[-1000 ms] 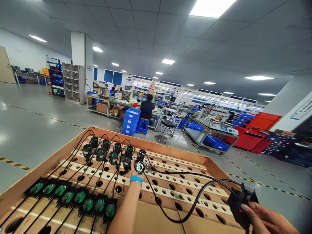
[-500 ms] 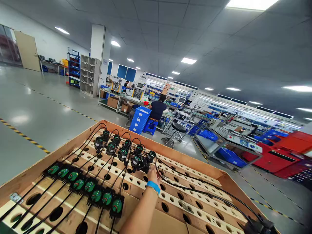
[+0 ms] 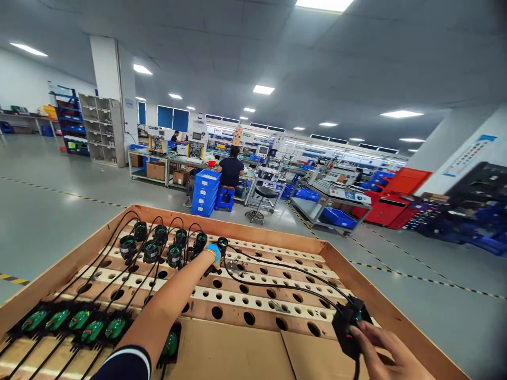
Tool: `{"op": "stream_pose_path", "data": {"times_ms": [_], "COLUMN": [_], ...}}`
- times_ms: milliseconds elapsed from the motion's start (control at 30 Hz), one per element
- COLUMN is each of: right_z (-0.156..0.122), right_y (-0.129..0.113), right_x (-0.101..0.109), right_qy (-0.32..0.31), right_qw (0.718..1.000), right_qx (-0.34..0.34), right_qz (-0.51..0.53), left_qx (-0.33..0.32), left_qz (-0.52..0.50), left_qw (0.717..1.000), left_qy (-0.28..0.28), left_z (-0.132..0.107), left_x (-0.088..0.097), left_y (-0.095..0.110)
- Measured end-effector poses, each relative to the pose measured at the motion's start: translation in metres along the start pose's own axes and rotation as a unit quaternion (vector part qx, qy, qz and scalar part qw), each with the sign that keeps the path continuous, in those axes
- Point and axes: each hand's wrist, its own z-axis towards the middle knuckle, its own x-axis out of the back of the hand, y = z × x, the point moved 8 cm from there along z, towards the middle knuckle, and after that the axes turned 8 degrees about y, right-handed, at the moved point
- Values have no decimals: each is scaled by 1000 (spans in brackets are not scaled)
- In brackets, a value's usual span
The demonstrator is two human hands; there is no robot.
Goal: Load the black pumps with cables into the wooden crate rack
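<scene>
My right hand (image 3: 382,345) pinches a square black housing (image 3: 348,324) near the right side of the wooden crate. Two black cables (image 3: 285,286) run from that housing to the end of the row of round black units. My left arm reaches across the crate, a blue band at its wrist. Beside a round black unit (image 3: 222,246), my left hand (image 3: 214,262) is mostly hidden behind its wrist, so its fingers do not show. More round black units (image 3: 150,251) stand in two rows to its left. Black housings with green circuit boards (image 3: 81,320) lie at lower left, partly covered by my forearm.
The wooden crate (image 3: 273,235) has raised walls and slats with round holes (image 3: 249,317). Cardboard (image 3: 233,348) lies along its near side. Beyond it are stacked blue bins (image 3: 205,192), a seated person (image 3: 231,171), a black stool (image 3: 265,192) and a red cabinet (image 3: 384,208).
My view has swung right. My right hand has come into view on the black housing at the cables' end. The left hand still reaches to the end of the row of round units.
</scene>
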Motion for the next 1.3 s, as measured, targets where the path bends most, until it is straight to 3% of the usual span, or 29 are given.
{"op": "stream_pose_path", "data": {"times_ms": [100,233,433,567,700,1000,1100,1300], "right_z": [-7,-15,-23,-29,-33,-36,-36,-41], "right_y": [9,21,25,33,34,36,30,31], "right_x": [1,-2,-1,0,2,12,18,30], "right_qy": [-7,-15,-21,-29,-27,-10,1,-65], "right_qw": [999,998,996,995,997,998,999,998], "right_qx": [-32,-49,-64,-77,-46,-23,-13,-27], "right_qz": [7,40,63,61,62,50,38,3], "left_qx": [-21,-50,-89,-100,-117,-126,-113,-121], "left_qz": [64,113,120,104,102,151,159,173], "left_qw": [998,991,983,982,978,972,972,968], "left_qy": [1,50,105,122,142,129,129,135], "left_z": [-1,-19,-42,-41,-39,-23,-22,-79], "left_x": [2,-1,-14,-9,-3,-35,-37,-21], "left_y": [1,5,29,39,40,41,45,45]}}
